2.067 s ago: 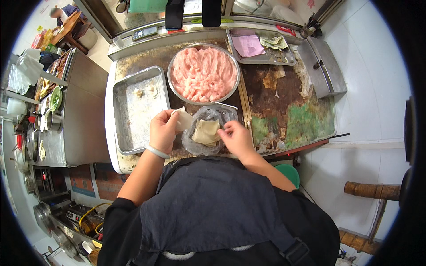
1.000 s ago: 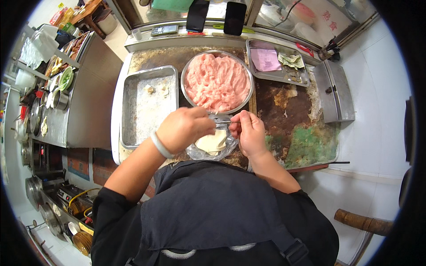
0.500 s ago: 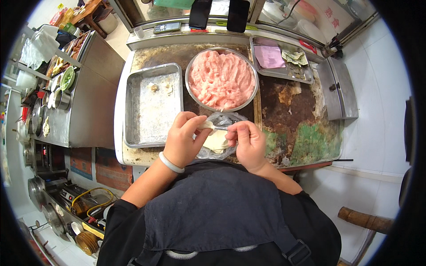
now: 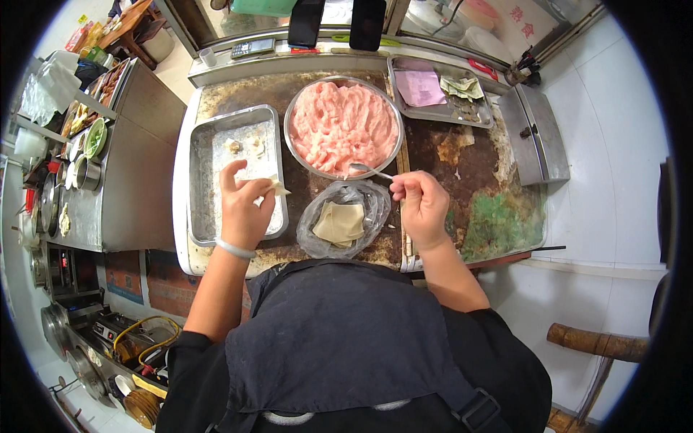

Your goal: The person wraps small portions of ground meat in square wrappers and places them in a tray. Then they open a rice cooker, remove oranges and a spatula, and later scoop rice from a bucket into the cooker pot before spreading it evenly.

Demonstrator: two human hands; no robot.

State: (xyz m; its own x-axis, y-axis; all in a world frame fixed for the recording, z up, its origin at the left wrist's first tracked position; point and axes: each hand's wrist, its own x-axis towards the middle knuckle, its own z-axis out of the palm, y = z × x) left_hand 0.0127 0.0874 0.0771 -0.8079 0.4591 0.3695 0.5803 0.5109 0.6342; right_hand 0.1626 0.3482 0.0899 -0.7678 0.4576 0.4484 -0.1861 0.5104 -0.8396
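My left hand (image 4: 247, 213) is over the right side of a metal tray (image 4: 278, 209), pinching a folded wonton (image 4: 279, 186) between thumb and fingers. Two wontons (image 4: 232, 146) sit in that tray. My right hand (image 4: 423, 206) is closed round the handle of a small metal spoon (image 4: 370, 170), whose tip is at the near rim of a round bowl (image 4: 290, 148). Pink minced meat (image 4: 345, 124) fills the bowl. Between my hands, a stack of square wonton wrappers (image 4: 339, 222) lies in an open clear plastic bag (image 4: 369, 209).
Behind on the right is a tray (image 4: 440, 115) with pink paper and banknotes (image 4: 462, 87). A metal box (image 4: 533, 133) stands at the right edge. Two phones (image 4: 367, 25) lean at the window, near a calculator (image 4: 253, 47). On the left is a steel counter (image 4: 144, 187) with dishes.
My hands have moved apart. The left went left toward the tray with the wonton; the right moved up and right with the spoon, pulled free of the wrapper. The wrapper stack is now uncovered.
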